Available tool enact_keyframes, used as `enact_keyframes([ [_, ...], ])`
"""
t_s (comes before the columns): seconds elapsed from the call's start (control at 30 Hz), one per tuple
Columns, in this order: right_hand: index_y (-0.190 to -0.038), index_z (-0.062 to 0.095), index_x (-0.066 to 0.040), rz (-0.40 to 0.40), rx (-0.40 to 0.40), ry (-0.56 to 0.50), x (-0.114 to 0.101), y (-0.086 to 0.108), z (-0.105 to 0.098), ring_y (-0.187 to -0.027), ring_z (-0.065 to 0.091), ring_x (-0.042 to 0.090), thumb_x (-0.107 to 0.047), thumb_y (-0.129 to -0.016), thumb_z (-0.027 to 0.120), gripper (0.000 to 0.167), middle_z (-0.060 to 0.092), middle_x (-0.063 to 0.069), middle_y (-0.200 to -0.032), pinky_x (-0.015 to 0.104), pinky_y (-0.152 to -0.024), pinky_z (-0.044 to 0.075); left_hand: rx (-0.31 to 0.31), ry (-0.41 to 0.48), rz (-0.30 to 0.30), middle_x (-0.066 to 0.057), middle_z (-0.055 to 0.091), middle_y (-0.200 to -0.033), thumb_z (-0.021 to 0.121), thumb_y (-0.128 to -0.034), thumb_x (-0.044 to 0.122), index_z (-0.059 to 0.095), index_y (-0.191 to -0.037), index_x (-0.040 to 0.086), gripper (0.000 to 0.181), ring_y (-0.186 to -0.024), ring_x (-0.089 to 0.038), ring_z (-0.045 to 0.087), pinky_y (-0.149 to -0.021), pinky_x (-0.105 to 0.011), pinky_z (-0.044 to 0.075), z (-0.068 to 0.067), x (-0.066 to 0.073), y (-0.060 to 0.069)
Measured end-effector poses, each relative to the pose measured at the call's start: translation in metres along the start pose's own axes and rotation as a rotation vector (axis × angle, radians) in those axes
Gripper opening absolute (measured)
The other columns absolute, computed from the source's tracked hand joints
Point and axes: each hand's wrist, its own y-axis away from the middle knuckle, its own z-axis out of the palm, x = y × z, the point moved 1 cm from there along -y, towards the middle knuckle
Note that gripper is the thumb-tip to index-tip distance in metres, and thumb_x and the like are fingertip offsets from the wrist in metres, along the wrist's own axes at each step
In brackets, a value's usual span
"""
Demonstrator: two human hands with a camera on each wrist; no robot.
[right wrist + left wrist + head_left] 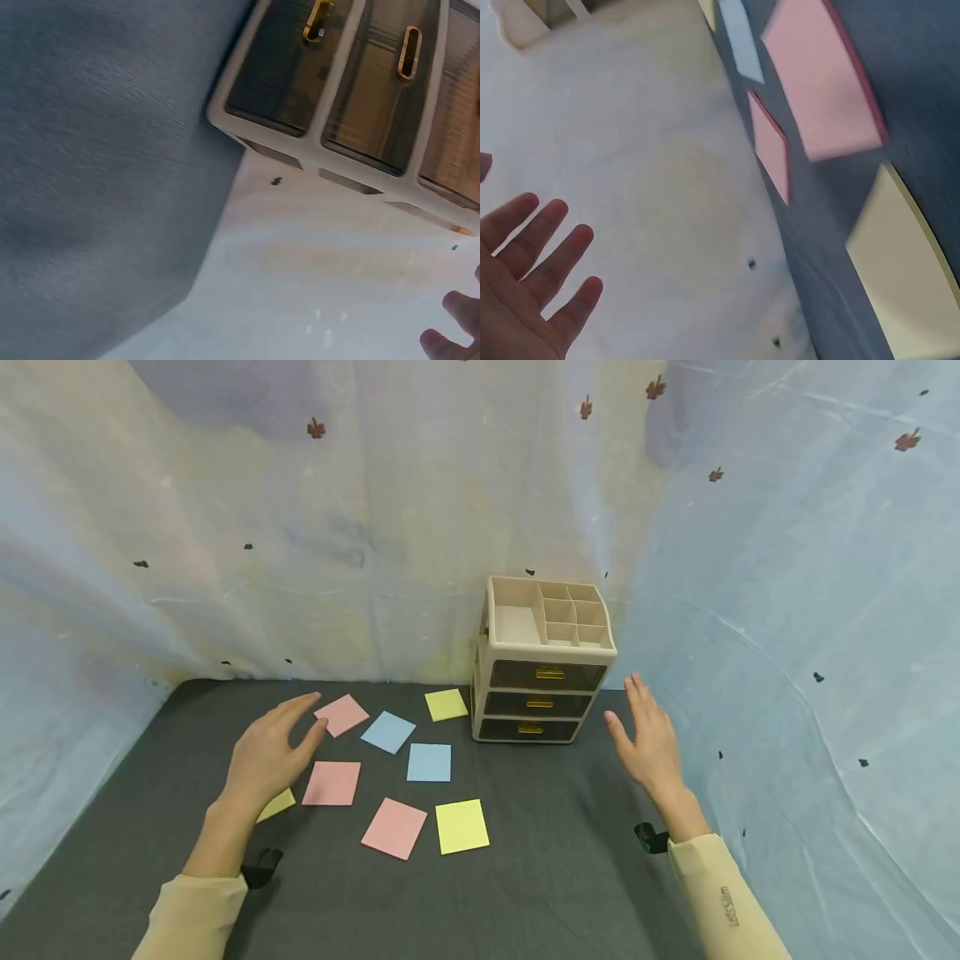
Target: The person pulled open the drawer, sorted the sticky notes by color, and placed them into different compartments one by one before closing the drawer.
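My left hand (266,756) hovers over the left part of the dark table, fingers extended and holding nothing. Near its fingertips lies a pink sticky-note pad (342,716); a yellow pad (276,804) is partly hidden beneath the wrist. Further pink (394,829), blue (430,762) and yellow (462,827) pads lie spread to its right. Raised to the right of a beige desktop drawer organizer (543,652), my right hand (648,739) has its fingers straight and touches nothing. The organizer's three dark drawers with gold handles are closed, and its divided top holds nothing visible.
A pale curtain with small leaf prints (420,527) hangs behind and on both sides of the table. The dark cloth (540,893) covers the tabletop. Each wrist wears a black strap-on device (651,838).
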Motion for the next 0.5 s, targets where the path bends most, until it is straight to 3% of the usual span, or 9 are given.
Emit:
enact_keyframes([
  [0.3, -0.166, 0.023, -0.008, -0.01, -0.094, -0.023, -0.004, -0.032, -0.013, -0.155, 0.021, 0.044, -0.04, -0.11, 0.05, 0.07, 0.019, 0.014, -0.173, 0.068, -0.121, 0.018, -0.059, 0.16, -0.001, -0.017, 0.056, -0.148, 0.058, -0.1072, 0.034, 0.052, -0.152, 0.008, 0.052, -0.128, -0.041, 0.058, -0.097, -0.069, 0.048, 0.03, 0.036, -0.023],
  [0.5, -0.166, 0.023, -0.006, -0.025, -0.133, -0.018, -0.006, -0.051, -0.017, -0.156, 0.018, 0.043, -0.041, -0.11, 0.05, 0.071, 0.017, 0.014, -0.173, 0.066, -0.123, 0.013, -0.09, 0.253, 0.035, -0.014, 0.054, -0.15, 0.059, -0.1071, 0.034, 0.053, -0.151, 0.01, 0.051, -0.126, -0.035, 0.06, -0.094, -0.06, 0.053, 0.05, 0.058, -0.035],
])
